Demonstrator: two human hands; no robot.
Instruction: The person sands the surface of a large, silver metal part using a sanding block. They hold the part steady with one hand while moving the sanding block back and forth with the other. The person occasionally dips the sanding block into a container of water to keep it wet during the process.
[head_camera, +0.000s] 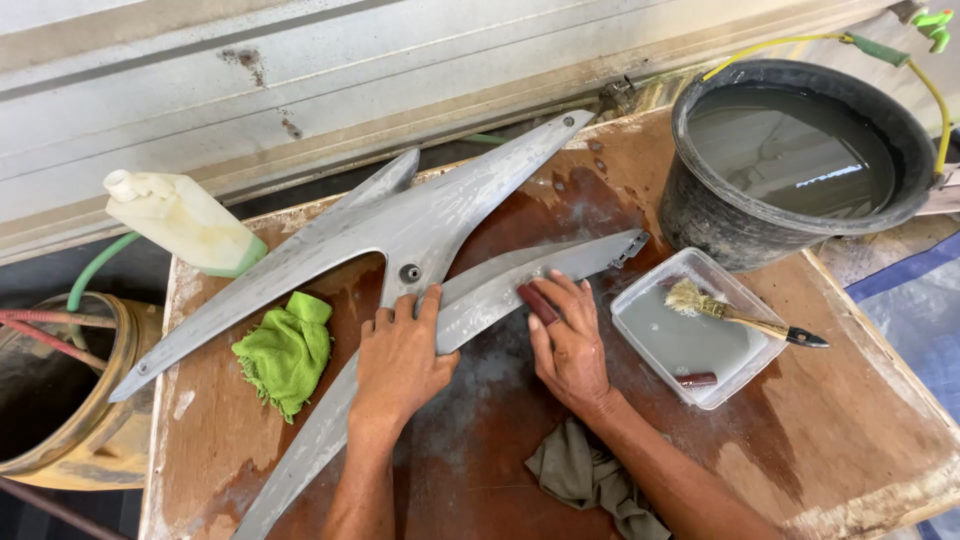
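A long grey curved panel (480, 290) lies across a wet wooden board (820, 420), partly over a larger grey pointed panel (400, 225). My left hand (400, 360) lies flat on the curved panel's lower half, fingers spread, holding it down. My right hand (570, 345) presses a dark red sanding block (537, 303) against the same panel, close to its narrow right end.
A black bucket of water (790, 150) stands at the back right. Beside it is a clear tray of cloudy water (690, 335) with a brush (735, 315). A green cloth (288, 350), a white plastic bottle (180, 220), a grey rag (590, 475) and a yellow drum (60, 400) are around.
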